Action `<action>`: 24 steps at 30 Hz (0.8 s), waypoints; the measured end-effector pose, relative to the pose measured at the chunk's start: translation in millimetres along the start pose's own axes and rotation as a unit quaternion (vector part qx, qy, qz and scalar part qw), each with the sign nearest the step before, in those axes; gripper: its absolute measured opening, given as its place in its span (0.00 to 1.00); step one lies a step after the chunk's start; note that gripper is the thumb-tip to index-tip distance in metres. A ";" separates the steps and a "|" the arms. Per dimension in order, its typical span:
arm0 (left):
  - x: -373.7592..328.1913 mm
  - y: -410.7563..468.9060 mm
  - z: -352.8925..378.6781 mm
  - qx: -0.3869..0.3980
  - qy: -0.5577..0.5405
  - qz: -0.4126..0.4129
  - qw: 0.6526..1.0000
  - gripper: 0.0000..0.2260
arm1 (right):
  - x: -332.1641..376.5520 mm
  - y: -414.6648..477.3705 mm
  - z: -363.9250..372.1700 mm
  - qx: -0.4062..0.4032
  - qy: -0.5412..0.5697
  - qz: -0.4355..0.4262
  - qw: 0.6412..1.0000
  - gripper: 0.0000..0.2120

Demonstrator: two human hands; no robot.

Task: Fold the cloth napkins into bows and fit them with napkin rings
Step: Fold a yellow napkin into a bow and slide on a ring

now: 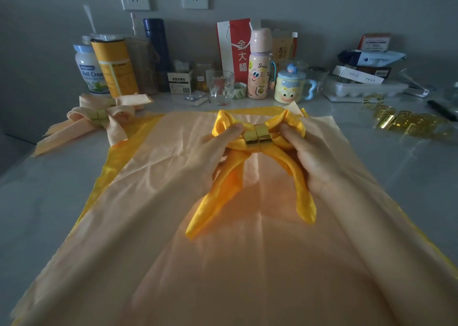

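A bright yellow satin napkin (220, 196) is folded into a bow, with a gold napkin ring (257, 137) round its middle. My left hand (213, 149) grips the bow's left loop beside the ring. My right hand (307, 159) grips the right loop, thumb close to the ring. The two tails hang down toward me above a stack of flat peach and yellow napkins (173, 201). A peach bow (109, 117) with its own gold ring lies at the far left of the table.
Several loose gold rings (406, 122) lie at the right, beside a black pen (442, 110). Along the back wall stand cans, bottles, a glass (221, 87), a cartoon mug (290, 90), a red bag and boxes. The grey tabletop (49, 201) shows on both sides.
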State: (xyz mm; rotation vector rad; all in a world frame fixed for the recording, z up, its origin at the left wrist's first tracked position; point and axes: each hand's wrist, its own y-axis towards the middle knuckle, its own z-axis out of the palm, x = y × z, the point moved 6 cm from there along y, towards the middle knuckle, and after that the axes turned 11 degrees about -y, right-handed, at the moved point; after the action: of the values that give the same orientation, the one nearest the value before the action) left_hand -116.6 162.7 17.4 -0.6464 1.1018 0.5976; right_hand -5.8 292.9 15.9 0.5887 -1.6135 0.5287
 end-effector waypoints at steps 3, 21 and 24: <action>-2.7 3.1 1.0 0.022 0.027 -0.002 0.999 0.12 | 1.4 4.2 -6.6 -0.014 -0.010 -0.012 1.000 0.12; -18.2 9.0 -15.8 -0.053 0.159 0.123 0.978 0.11 | -8.7 -3.2 12.8 0.133 0.087 0.050 0.986 0.17; -20.5 11.2 -20.6 -0.035 0.168 0.118 0.978 0.10 | -9.8 0.8 8.8 0.088 -0.008 0.019 0.996 0.18</action>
State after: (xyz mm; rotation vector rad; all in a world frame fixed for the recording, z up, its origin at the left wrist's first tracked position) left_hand -144.1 152.8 28.1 -0.6995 1.4938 0.7520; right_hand -12.1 288.6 5.1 0.6961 -1.6057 0.7005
